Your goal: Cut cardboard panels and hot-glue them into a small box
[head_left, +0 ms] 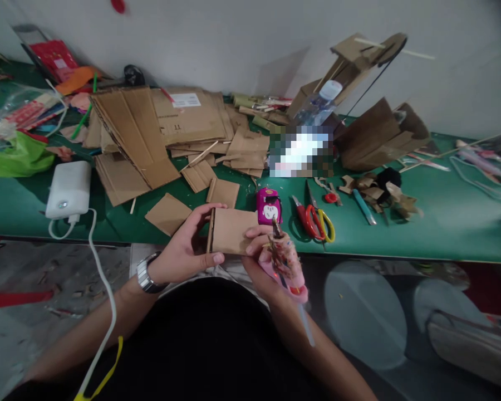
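Observation:
My left hand (183, 248) grips the left side of a small cardboard box (232, 229), its thumb along the near edge. My right hand (259, 250) holds a pink hot glue gun (290, 267), with some fingers resting against the right part of the box. The nozzle points up and away from me. Hardened glue and brown scraps coat its front, and a translucent glue stick (307, 328) sticks out at the rear. Just beyond the box lies a purple tape measure (268, 206). The box's underside is hidden.
Red-handled scissors (311, 220), a blue utility knife (364, 207) and cardboard scraps (369, 192) lie to the right. Larger cardboard sheets (137, 133) stack at the back left. A white power bank (69, 189) trails a cable. A plastic bottle (317, 106) stands behind a blurred patch.

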The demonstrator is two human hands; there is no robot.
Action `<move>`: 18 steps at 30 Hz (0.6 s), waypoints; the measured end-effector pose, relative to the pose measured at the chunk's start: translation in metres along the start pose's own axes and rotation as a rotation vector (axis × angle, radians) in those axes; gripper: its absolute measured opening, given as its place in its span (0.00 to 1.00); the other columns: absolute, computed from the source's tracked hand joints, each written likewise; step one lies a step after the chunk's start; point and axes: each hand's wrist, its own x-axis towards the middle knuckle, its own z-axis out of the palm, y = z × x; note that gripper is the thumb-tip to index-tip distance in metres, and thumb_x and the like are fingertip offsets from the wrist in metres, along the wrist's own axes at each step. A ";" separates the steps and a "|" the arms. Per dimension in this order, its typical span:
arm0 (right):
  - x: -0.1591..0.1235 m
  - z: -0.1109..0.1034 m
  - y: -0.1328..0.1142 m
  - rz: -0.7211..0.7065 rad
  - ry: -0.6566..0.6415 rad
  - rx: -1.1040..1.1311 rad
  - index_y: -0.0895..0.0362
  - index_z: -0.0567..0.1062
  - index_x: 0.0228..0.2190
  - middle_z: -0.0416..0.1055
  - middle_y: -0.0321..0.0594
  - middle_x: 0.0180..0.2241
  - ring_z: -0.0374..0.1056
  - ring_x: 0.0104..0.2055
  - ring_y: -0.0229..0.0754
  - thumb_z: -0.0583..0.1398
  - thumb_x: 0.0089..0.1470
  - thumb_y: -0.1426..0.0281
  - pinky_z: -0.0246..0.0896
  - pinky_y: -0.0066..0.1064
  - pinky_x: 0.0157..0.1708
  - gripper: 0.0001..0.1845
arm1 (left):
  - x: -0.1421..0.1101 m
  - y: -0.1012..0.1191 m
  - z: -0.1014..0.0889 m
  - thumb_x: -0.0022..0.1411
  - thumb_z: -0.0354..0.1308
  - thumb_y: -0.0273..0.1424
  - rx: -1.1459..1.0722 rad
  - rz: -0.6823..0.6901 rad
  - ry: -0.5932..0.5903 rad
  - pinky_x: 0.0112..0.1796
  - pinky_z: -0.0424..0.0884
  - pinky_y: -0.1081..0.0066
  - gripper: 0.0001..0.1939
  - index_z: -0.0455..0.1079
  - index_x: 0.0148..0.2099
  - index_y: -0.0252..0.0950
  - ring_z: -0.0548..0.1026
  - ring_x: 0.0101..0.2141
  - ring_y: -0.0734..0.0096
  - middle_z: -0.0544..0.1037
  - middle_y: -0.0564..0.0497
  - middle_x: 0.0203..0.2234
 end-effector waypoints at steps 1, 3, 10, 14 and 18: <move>0.000 0.000 0.000 -0.032 0.027 -0.008 0.45 0.76 0.29 0.79 0.39 0.39 0.77 0.48 0.58 0.72 0.47 0.71 0.77 0.51 0.46 0.11 | 0.000 0.000 0.000 0.61 0.78 0.41 -0.012 -0.003 -0.001 0.67 0.72 0.45 0.45 0.61 0.74 0.49 0.65 0.71 0.42 0.64 0.40 0.73; 0.000 0.002 -0.001 -0.090 0.072 -0.018 0.46 0.76 0.28 0.79 0.39 0.38 0.78 0.46 0.57 0.72 0.46 0.73 0.78 0.51 0.45 0.12 | 0.000 0.000 0.000 0.60 0.78 0.41 -0.035 -0.009 -0.004 0.65 0.75 0.46 0.46 0.61 0.74 0.49 0.66 0.71 0.41 0.63 0.39 0.73; 0.000 0.002 -0.005 -0.103 0.071 -0.069 0.46 0.75 0.27 0.79 0.38 0.36 0.78 0.43 0.55 0.72 0.46 0.74 0.79 0.48 0.44 0.13 | 0.000 0.001 0.001 0.59 0.79 0.40 -0.059 -0.006 -0.012 0.63 0.77 0.48 0.46 0.62 0.74 0.49 0.65 0.72 0.40 0.63 0.40 0.74; 0.000 0.001 -0.007 -0.146 0.073 -0.065 0.46 0.74 0.29 0.78 0.37 0.35 0.79 0.45 0.55 0.71 0.47 0.72 0.80 0.46 0.43 0.13 | 0.000 -0.001 0.000 0.59 0.79 0.38 -0.058 0.004 -0.013 0.67 0.72 0.46 0.46 0.62 0.74 0.49 0.62 0.73 0.41 0.63 0.41 0.74; 0.001 -0.001 -0.005 -0.167 0.012 -0.065 0.46 0.74 0.31 0.78 0.38 0.35 0.78 0.43 0.55 0.70 0.49 0.72 0.80 0.46 0.42 0.12 | 0.000 -0.002 -0.001 0.58 0.80 0.39 -0.050 0.013 -0.015 0.69 0.68 0.45 0.47 0.62 0.74 0.49 0.63 0.72 0.41 0.64 0.41 0.73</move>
